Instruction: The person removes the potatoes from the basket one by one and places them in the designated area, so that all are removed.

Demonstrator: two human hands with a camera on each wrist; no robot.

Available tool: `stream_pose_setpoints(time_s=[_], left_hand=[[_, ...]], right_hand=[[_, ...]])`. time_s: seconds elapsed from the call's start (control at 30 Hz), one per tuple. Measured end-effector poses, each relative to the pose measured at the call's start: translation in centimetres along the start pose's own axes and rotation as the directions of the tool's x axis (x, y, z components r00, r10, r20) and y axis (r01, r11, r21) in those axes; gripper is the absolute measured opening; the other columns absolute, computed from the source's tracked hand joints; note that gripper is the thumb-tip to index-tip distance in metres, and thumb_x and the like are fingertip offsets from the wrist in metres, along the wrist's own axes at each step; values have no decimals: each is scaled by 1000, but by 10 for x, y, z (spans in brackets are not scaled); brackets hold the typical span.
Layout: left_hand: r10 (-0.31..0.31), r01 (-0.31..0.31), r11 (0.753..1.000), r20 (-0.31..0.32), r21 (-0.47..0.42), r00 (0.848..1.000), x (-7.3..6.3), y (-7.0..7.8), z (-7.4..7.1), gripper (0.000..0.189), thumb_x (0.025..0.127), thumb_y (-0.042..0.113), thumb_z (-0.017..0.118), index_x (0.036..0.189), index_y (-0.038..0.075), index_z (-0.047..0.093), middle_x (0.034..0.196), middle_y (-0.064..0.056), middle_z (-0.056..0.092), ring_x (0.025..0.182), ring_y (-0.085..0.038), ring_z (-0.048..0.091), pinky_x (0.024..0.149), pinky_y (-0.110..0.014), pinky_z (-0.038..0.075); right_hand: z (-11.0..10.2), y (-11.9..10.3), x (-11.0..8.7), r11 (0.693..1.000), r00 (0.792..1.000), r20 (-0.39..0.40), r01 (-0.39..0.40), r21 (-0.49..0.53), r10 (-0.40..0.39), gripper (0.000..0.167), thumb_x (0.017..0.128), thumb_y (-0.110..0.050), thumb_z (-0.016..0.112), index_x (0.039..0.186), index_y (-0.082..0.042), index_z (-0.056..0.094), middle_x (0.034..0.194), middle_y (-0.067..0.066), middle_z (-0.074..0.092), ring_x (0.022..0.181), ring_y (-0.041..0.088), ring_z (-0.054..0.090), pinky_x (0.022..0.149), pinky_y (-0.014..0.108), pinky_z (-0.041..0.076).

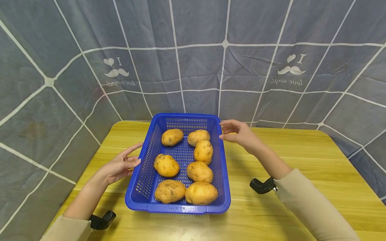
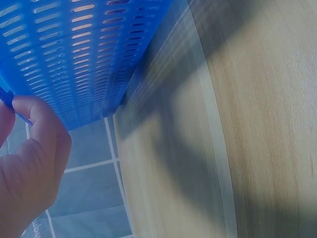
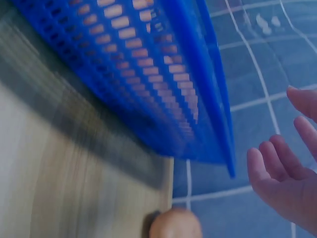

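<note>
A blue plastic basket [image 1: 178, 209] with slotted walls holds several potatoes [image 1: 166, 165] in two rough columns. At its left long side, my left hand [image 1: 120, 167] pinches the rim; the left wrist view has the thumb and a finger [image 2: 37, 111] at the blue edge. Near the far right corner is my right hand [image 1: 239, 134], its fingers loosely bent towards the rim. A gap shows between this hand [image 3: 285, 178] and the basket wall [image 3: 133, 64] in the right wrist view, and nothing is held in it.
The basket is over a yellow wood-grain table [image 1: 265, 207]. Grey curtains [image 1: 199, 67] with white lines stand behind and at both sides. A round tan thing [image 3: 176, 225] appears at the bottom of the right wrist view, by the table edge. Each wrist wears a black camera mount [image 1: 262, 185].
</note>
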State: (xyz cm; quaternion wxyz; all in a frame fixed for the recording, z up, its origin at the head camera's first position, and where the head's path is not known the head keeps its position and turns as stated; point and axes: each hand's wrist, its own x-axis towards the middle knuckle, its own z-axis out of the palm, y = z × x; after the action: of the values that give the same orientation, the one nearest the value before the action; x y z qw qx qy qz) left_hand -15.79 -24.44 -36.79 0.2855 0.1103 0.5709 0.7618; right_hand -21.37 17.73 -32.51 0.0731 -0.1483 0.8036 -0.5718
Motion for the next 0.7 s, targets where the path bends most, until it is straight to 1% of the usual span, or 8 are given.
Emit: stream_pose_setpoints(time_s=[0.13,0.23,0.3,0.53,0.7], left_hand=[[-8,8,1000,-9,4,1000,0,1,1,66,94,-1,49,147,20,16,101,-5,66,87,-16,65,79,-32,54],[-13,13,1000,-16,12,1000,0,2,2,70,94,-1,49,149,18,11,100,-5,66,87,-16,65,79,-32,54],[-16,16,1000,-23,18,1000,0,2,2,71,94,0,50,150,17,9,100,-5,66,87,-16,65,79,-32,54],[-27,28,999,-43,21,999,0,3,3,75,94,0,51,150,14,4,100,-5,66,86,-16,65,79,-32,54],[-30,31,999,-48,24,998,0,3,4,74,94,-1,50,150,13,4,99,-5,66,86,-16,65,79,-33,54]], right_hand=[[11,-8,-4,1000,999,37,14,-16,-13,46,81,-5,70,123,2,53,118,22,54,109,36,51,87,38,49],[19,-14,-5,1000,997,70,19,-18,-17,44,81,-4,70,122,1,55,116,19,54,108,36,51,87,39,49],[24,-17,-5,999,994,104,31,-25,-29,44,80,-5,71,121,1,55,117,20,54,107,37,51,86,38,49],[41,-27,-2,997,966,247,80,-8,-76,44,79,-2,70,120,6,55,121,26,52,110,41,49,91,41,46],[53,-32,5,997,952,298,78,-3,-74,44,78,-1,70,121,1,57,119,18,57,109,39,52,89,40,47]])
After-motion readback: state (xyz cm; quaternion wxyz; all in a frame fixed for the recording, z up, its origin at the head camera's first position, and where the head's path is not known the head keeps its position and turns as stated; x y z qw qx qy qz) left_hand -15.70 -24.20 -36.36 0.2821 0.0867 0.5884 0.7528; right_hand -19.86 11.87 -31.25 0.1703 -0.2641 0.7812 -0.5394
